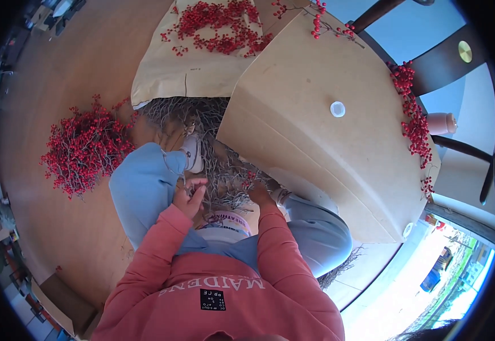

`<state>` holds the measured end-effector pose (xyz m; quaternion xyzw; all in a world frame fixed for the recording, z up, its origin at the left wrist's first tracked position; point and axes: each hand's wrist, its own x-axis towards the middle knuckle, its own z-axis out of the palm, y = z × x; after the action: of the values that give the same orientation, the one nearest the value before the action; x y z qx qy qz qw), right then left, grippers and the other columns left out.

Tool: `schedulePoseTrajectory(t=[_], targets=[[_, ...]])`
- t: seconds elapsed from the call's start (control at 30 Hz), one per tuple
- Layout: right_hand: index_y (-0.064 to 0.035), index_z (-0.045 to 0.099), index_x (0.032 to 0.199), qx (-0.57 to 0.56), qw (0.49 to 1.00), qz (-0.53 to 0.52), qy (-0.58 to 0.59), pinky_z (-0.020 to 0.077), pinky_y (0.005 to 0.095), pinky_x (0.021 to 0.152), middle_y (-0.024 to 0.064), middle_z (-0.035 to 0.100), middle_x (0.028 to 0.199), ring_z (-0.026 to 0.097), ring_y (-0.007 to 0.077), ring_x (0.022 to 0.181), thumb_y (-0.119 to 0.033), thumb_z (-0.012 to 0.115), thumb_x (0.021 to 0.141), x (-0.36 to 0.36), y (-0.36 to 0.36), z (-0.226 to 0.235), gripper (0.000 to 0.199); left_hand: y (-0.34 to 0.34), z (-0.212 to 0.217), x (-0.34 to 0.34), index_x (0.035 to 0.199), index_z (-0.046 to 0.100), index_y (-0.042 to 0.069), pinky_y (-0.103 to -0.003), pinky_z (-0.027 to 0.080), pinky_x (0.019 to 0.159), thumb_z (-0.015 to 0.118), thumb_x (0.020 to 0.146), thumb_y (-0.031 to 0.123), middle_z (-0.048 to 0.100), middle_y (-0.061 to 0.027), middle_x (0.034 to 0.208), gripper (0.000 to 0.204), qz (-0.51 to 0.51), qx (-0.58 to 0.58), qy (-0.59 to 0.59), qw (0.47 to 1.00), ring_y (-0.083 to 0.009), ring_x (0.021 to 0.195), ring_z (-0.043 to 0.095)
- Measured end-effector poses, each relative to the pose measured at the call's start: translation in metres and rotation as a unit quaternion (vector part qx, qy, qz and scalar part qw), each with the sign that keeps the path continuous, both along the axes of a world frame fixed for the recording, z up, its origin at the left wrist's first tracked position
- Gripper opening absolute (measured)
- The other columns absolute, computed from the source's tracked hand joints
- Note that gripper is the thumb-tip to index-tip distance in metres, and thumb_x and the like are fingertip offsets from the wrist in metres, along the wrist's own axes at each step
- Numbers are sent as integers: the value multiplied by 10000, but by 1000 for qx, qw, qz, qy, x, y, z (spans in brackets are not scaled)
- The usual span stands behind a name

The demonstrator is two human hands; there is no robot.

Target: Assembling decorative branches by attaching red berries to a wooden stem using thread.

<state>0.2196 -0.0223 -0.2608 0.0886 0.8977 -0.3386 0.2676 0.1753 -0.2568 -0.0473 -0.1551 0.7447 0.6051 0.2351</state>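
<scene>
Below my knees, my left hand (190, 196) is half curled, its thumb and forefinger apart, with nothing visible between them. To its right, my right hand (261, 194) is closed, palm down, on a twig with a few red berries (249, 179); its fingertips are partly hidden. Between and beyond my hands lies a tangle of bare grey-brown twigs (216, 136), spread between my feet and under the table edge. A white container with coloured print (224, 223) sits between my legs, close to my lap.
A big bunch of red-berry branches (88, 149) lies on the wooden floor at left. More berry sprigs (219, 25) rest on a cream sack ahead. The tan tabletop (310, 74) rises at right, bearing a white round cap (338, 109) and berry stems (415, 125). An open cardboard box (62, 301) stands at lower left.
</scene>
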Motion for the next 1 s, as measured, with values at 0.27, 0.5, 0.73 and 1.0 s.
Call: schedulePoseTrajectory(t=[0.27,0.5,0.73,1.0], targets=[[-37,603,1077,-162,923,-161,-309,499,431,695,184,656,932,629,352,764,-291,535,852,-54,-2,-22,346,20,-7,-6,1101,569,49,-197,373,460,520,914,93,514,-2,711,199,31,57,-134,989,-69,486,442],[-56,635,986,-165,906,-140,-364,507,401,597,139,667,859,631,295,623,-221,520,853,-56,-1,4,241,23,-17,-3,1096,572,51,-199,380,479,508,925,99,502,0,710,189,28,74,-113,990,-70,519,439],[-140,673,974,-54,997,33,-43,504,418,668,100,668,864,633,326,755,-258,597,815,-23,1,13,212,21,-59,7,1211,570,97,-277,448,545,534,869,87,600,-51,812,344,-122,-22,-8,992,-142,561,497],[-154,685,939,33,979,85,180,496,411,673,108,644,841,624,344,760,-259,621,803,6,-5,172,183,31,-94,27,1122,598,129,-405,485,683,575,822,172,660,-151,908,304,-247,-150,130,949,-351,793,615]])
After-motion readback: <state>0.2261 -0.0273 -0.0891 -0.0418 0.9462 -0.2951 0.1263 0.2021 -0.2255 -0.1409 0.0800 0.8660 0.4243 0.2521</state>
